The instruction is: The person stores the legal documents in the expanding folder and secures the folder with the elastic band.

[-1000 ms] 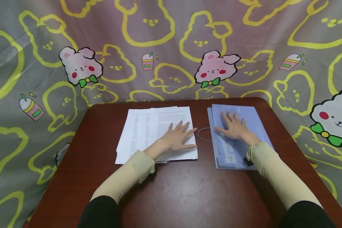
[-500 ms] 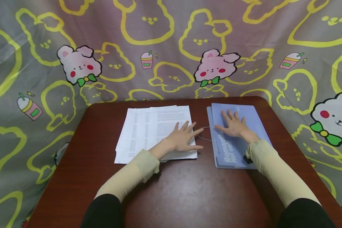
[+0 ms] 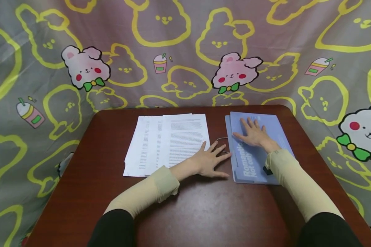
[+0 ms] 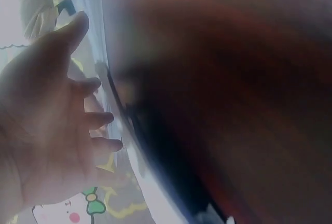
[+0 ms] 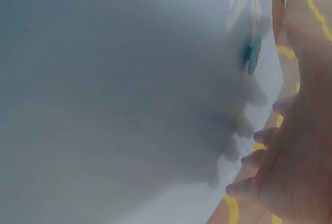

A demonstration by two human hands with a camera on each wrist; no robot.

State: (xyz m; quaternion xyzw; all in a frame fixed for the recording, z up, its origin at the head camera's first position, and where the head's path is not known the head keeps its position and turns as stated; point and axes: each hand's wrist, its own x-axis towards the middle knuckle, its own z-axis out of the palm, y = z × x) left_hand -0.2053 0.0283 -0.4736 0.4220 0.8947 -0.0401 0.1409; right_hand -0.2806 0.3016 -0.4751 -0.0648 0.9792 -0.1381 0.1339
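My left hand (image 3: 208, 162) has its fingers spread over the lower right corner of a stack of printed papers (image 3: 185, 137), reaching into the gap beside a blue file folder (image 3: 256, 168). In the left wrist view nothing lies in the left hand (image 4: 46, 115), and the edge of the papers passes behind its fingertips. My right hand (image 3: 255, 133) is spread over the upper part of the folder. In the right wrist view the right hand (image 5: 285, 156) casts a shadow on the folder, near a small teal button (image 5: 254, 55). A thin string (image 3: 222, 138) loops out at the folder's left edge.
Papers and folder lie side by side on a dark brown table (image 3: 210, 212). A curtain (image 3: 185, 51) with yellow outlines and rabbit prints hangs behind the table and along its sides.
My left hand has moved right and slightly nearer, from over the papers to their right edge and the gap beside the folder. My right hand, the papers and the folder stay in place.
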